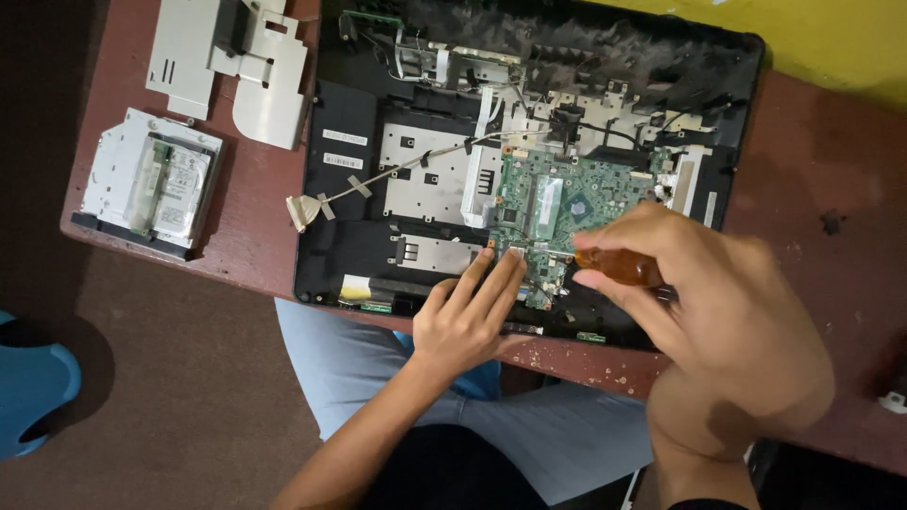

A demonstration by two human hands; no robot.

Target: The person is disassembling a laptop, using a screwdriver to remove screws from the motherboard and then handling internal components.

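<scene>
Gripping an amber-handled screwdriver [619, 265], the right hand [718, 321] closes tight; the left hand [468, 321] presses open fingers near the table's front edge onto the thin, fragile green circuit board [567, 203], best held by its edges.

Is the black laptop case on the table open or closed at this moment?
Open. The black plastic laptop case has no cover: the green circuit board, grey metal plates and loose wires lie exposed inside it.
</scene>
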